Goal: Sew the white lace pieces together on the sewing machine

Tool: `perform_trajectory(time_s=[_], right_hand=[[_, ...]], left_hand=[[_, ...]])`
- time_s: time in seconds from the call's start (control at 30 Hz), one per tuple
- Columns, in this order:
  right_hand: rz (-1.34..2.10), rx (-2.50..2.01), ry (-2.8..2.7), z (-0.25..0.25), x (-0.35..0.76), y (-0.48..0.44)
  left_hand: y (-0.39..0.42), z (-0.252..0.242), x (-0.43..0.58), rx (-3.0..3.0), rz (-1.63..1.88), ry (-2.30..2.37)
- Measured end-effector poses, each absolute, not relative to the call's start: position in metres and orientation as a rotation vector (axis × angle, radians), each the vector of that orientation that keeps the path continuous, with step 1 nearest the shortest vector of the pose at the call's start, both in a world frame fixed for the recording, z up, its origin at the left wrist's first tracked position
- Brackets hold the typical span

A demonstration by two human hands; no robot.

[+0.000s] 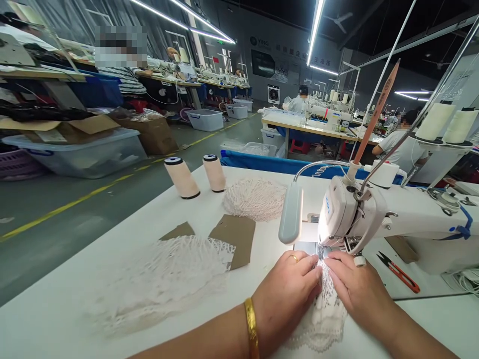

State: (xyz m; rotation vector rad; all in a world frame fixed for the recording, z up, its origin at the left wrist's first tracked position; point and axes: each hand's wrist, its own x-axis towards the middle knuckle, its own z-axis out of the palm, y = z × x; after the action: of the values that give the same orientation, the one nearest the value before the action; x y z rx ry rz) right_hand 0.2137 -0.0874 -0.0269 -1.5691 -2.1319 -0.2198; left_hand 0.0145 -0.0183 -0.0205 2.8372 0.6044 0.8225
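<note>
A piece of white lace (326, 311) lies under the needle area of a white sewing machine (337, 214). My left hand (286, 291), with a ring and a gold bangle, grips the lace's left side, thumb and fingers pressed together. From the right, my right hand (361, 286) pinches the lace close to the presser foot. The fingertips of both hands nearly meet there, and the needle itself is hard to make out. A grey lamp (291, 212) hangs just left of the machine head. Orange-handled thread snips (399, 271) lie to the right of my right hand.
Left on the white table (93, 274) are a spread of lace (168, 279), brown card pieces (239, 239), a heap of lace (256, 198) and two thread cones (182, 178). A pencil (377, 112) stands on the machine. Other people work at machines beyond.
</note>
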Motion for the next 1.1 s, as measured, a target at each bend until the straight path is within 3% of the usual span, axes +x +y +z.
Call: perform_trajectory(time_s=[0.3,0.53,0.73,0.9,1.1], right_hand=[[-0.238,-1.59,-2.143,-0.025,0.215,-0.087],[-0.238,-1.574,-2.171,-0.029,0.22,-0.089],[0.197,-1.376,-2.38,0.001,0.223,-0.11],[0.306,-1.325,-2.397,0.007,0.219,-0.109],[0.097,-1.345,-2.04,-0.01,0.215,-0.099]], left_hand=[[-0.016,-0.024,0.015,2.824,0.806,0.628],[-0.016,-0.01,0.009,2.787,0.598,0.687],[-0.022,0.013,-0.012,2.794,0.296,0.526],[-0.024,-0.005,-0.005,2.779,0.518,0.546],[-0.011,-0.012,0.016,2.474,0.794,0.651]])
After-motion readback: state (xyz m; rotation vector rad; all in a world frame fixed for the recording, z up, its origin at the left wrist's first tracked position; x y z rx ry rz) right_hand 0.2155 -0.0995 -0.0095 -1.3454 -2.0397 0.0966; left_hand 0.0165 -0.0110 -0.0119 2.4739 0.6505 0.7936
